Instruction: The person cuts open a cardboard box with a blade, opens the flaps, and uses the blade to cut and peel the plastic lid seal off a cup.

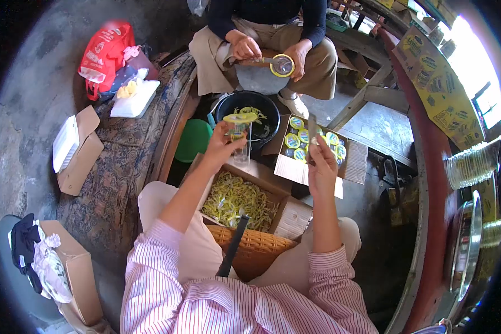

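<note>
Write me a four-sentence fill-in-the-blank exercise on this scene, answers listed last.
The left hand holds a clear container, while the metal blade is in the person's ____ hand.
Between the knees, yellow-green strips lie in a box made of ____.
The flat piece just left of the black bucket is coloured ____.
The shirt sleeves are patterned with ____.

Missing words: right; cardboard; green; stripes.

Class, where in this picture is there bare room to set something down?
The patterned mat is bare between the cardboard boxes and the wooden edge. It is crowded ahead, where the strip box, black tub and cup carton sit close together.
</note>
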`<state>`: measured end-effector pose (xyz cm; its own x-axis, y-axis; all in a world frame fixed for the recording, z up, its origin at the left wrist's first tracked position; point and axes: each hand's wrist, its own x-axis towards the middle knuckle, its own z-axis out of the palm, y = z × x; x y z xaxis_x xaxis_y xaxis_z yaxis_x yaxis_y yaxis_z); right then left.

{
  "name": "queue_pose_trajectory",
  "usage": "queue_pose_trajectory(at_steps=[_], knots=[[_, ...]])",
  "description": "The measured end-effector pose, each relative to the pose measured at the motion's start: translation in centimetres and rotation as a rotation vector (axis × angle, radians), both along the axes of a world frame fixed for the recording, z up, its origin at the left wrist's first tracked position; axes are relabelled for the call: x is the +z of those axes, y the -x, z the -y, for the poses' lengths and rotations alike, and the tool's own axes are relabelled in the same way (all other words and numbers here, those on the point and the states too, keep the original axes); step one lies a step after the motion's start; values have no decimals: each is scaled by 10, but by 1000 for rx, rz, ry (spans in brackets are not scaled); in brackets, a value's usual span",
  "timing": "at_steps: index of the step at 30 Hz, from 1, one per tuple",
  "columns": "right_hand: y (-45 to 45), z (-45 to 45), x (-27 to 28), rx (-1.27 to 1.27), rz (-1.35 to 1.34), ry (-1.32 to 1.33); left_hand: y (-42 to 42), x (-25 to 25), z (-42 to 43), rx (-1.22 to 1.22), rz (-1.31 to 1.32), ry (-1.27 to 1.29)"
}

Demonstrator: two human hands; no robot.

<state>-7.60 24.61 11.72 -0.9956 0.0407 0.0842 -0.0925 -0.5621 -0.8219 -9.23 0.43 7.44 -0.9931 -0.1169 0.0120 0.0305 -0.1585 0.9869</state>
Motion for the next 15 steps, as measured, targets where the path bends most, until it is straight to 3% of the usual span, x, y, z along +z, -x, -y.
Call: queue_pose_trajectory(at_steps=[6, 7, 10, 15], knots=[[-25, 34, 1, 36, -2, -257, -76, 23, -19, 0, -189, 13], [-31, 39, 2, 23, -24, -248, -79, 15, -15, 38, -213, 216], [-46, 46, -9, -13, -111, -323, -99, 16, -17, 79, -154, 138], [-75, 62, -10, -56, -128, -453, -121, 30, -30, 157, -206, 265]])
